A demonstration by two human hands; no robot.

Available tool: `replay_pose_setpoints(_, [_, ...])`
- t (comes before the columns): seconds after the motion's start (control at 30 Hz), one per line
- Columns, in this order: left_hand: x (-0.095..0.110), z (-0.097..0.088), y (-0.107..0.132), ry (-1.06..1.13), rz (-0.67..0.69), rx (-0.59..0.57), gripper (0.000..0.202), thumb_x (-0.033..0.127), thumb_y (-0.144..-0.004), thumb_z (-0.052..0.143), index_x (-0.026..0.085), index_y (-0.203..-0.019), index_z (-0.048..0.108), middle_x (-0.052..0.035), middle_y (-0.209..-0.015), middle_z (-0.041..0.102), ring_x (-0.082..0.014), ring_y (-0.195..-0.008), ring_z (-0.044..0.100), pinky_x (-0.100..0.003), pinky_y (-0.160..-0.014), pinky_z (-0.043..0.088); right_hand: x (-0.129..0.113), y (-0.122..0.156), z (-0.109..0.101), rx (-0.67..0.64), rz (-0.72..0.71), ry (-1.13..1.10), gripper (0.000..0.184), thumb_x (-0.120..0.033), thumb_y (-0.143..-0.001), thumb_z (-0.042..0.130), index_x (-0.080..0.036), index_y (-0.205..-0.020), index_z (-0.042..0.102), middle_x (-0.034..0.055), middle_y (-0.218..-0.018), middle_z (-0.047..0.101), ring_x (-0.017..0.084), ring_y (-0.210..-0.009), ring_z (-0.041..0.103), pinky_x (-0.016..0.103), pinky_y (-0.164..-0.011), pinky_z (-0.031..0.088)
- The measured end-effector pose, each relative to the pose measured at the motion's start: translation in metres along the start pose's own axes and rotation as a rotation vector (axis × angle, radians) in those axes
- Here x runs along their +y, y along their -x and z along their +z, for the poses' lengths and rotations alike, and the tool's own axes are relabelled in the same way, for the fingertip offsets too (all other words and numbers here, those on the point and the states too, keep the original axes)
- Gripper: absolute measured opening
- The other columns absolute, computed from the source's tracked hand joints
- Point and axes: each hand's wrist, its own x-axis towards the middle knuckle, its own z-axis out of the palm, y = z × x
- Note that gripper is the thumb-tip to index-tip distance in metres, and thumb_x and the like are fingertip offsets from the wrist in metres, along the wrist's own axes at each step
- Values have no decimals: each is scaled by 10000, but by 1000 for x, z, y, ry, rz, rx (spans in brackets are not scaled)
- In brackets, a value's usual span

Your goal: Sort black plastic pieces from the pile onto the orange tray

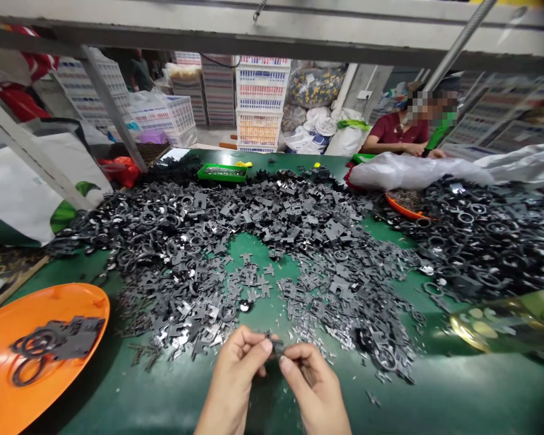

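Left hand (230, 377) and right hand (310, 386): grip clenched, fingertips pinching a small dark moulded plastic part (275, 345) between them. Just beyond the hands, a loose heap of flat, angular black plastic pieces and rings (236, 241) lies on the green surface (163, 399). Left of the hands, an orange round tray (72, 302) holds similar dark pieces (58, 341).

Small matt dark grey plastic piece (275, 346) in your pinch, your heap of dark grey moulded plastic parts (272, 211) with glossy glints, your smooth green bench mat (163, 386), your glossy orange plastic tray (49, 305)
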Motion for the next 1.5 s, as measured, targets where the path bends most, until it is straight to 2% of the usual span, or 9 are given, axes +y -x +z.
replay_pose_setpoints(0.23, [-3, -3, 5, -7, 43, 41, 374, 395, -528, 836, 157, -585, 552, 25, -590, 635, -77, -518, 514, -183, -539, 408, -7, -1, 1, -4, 28, -6, 243, -425, -794, 643, -196, -806, 561, 8, -688, 573, 157, -643, 536, 253, -600, 466])
replay_pose_setpoints(0.53, [-5, -17, 5, -173, 140, 27, 319, 388, -581, 798, 165, -585, 569, 30, -564, 589, -101, -533, 523, -204, -550, 405, -10, -7, -5, -136, 67, 164, 321, -444, -833, 578, -191, -1026, 538, 4, -731, 595, 164, -679, 535, 265, -649, 434])
replay_pose_setpoints(0.73, [-19, -28, 10, -211, 210, -56, 325, 445, -661, 742, 179, -620, 558, 1, -621, 639, -123, -579, 562, -220, -587, 427, -17, -13, -3, -366, -37, 335, 293, -442, -890, 485, -199, -775, 601, 17, -733, 592, 170, -702, 536, 264, -654, 431])
replay_pose_setpoints(0.83, [-19, -55, 12, -340, 309, -25, 299, 490, -749, 640, 196, -715, 598, -52, -810, 695, -186, -744, 632, -276, -692, 475, -16, -14, -5, -351, -130, 435, 283, -413, -898, 472, -210, -737, 584, 14, -720, 587, 174, -714, 546, 263, -669, 434])
replay_pose_setpoints(0.93, [-3, -107, 10, -753, 485, 229, 237, 440, -835, 523, 224, -824, 622, -50, -881, 653, -218, -831, 610, -332, -752, 467, -11, -15, -9, -262, -170, 501, 280, -429, -886, 482, -215, -732, 575, 15, -713, 575, 179, -708, 552, 260, -658, 442])
replay_pose_setpoints(1.03, [15, -162, 7, -1157, 497, 461, 233, 436, -826, 511, 232, -868, 615, -46, -878, 615, -255, -854, 592, -397, -773, 459, -8, -17, -8, -252, -181, 534, 275, -439, -883, 483, -219, -752, 585, 19, -725, 580, 184, -715, 562, 264, -658, 450])
replay_pose_setpoints(1.13, [23, -189, 5, -1355, 480, 471, 238, 439, -832, 498, 236, -854, 619, -37, -853, 622, -261, -863, 603, -413, -804, 458, -11, -18, 0, -284, -193, 566, 263, -428, -888, 483, -225, -763, 594, 22, -735, 592, 190, -730, 564, 276, -670, 452])
replay_pose_setpoints(1.23, [25, -185, 4, -1353, 504, 417, 258, 438, -864, 450, 246, -844, 620, -23, -824, 656, -231, -818, 634, -358, -764, 489, -17, -18, 10, -302, -220, 583, 258, -420, -894, 475, -231, -766, 595, 27, -741, 597, 196, -740, 560, 287, -672, 448])
replay_pose_setpoints(1.5, [46, -131, -14, -1157, 524, 321, 240, 418, -872, 432, 242, -867, 594, -24, -832, 701, -214, -782, 666, -323, -702, 518, -22, -23, 21, -310, -170, 494, 257, -423, -895, 475, -218, -769, 567, 19, -733, 567, 190, -729, 550, 285, -669, 437])
